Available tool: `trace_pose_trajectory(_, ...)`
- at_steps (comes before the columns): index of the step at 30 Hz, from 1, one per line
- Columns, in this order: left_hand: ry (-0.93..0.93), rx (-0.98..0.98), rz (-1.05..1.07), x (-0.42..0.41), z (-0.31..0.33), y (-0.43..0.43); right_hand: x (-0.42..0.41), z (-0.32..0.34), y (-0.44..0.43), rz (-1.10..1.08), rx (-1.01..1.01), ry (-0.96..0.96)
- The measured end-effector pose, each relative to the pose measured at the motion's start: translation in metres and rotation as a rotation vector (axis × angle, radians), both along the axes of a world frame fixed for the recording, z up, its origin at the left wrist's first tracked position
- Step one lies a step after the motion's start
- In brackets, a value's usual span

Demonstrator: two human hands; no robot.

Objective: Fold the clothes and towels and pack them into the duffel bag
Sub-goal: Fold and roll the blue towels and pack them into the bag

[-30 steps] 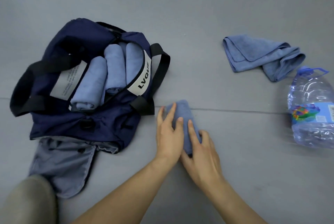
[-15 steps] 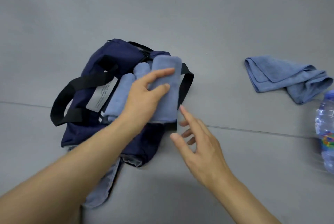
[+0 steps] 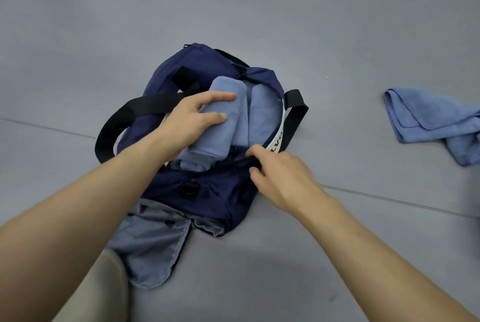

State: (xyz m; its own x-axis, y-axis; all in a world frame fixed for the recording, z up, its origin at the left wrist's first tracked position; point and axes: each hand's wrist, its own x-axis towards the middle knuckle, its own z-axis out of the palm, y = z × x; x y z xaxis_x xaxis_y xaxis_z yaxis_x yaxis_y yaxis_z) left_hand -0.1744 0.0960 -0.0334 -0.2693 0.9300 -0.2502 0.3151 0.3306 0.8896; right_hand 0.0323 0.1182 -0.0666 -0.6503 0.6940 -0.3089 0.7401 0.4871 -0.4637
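The left hand (image 3: 192, 121) grasps a rolled towel (image 3: 228, 124) over the duffel bag (image 3: 207, 194); the right hand (image 3: 283, 178) pinches its rim. Other rolls (image 3: 262, 111) sit packed; one loose towel (image 3: 428, 121) apparently remains to fold.

Navy duffel bag (image 3: 218, 199) lies open, rolled blue towels (image 3: 262, 114) inside; a loosely folded towel (image 3: 428, 116) lies well apart.

A plain grey floor (image 3: 233, 4) fills almost the whole view. A thin dark seam (image 3: 389, 199) runs across it from left to right, a little slanted. A small white speck (image 3: 326, 77) lies on the floor, well above the seam. In the lower left corner a beige trouser knee (image 3: 98, 295) shows.
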Motion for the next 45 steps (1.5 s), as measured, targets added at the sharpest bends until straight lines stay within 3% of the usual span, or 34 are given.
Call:
trace_pose_trajectory(4, -0.099, 0.03, -0.002, 0.017, -0.002, 0.002, 0.005, 0.002, -0.008, -0.034, 0.045, 0.075)
trace_pose_trajectory(10, -0.228, -0.127, -0.095, 0.029, -0.015, -0.011, 0.021, 0.006, -0.016, -0.083, 0.065, 0.189)
trace_pose_trajectory(13, -0.099, -0.196, -0.268, 0.026, -0.013, -0.01, 0.022, 0.007, -0.019, -0.084, 0.065, 0.235)
trace_pose_trajectory(18, 0.156, -0.498, -0.703, 0.015, -0.002, 0.012, 0.025, 0.008, -0.016, -0.113, 0.057, 0.23)
trace_pose_trajectory(23, 0.106, -0.707, -0.863, 0.015, -0.016, 0.015, 0.027, 0.009, -0.022, -0.077, 0.045, 0.23)
trace_pose_trajectory(27, 0.134, -0.635, -0.836, 0.015, -0.025, 0.008, 0.031, 0.005, -0.024, -0.054, 0.076, 0.198)
trace_pose_trajectory(31, -0.052, -0.471, -0.627, 0.011, -0.031, -0.015, 0.038, 0.003, -0.03, -0.047, 0.08, 0.184)
trace_pose_trajectory(36, 0.071, -0.382, -0.648, 0.017, -0.043, -0.022, 0.04, -0.002, -0.034, -0.058, 0.085, 0.18)
trace_pose_trajectory(45, 0.169, -0.441, -0.765, 0.033, -0.062, -0.012, 0.053, -0.016, -0.042, -0.078, 0.028, 0.132)
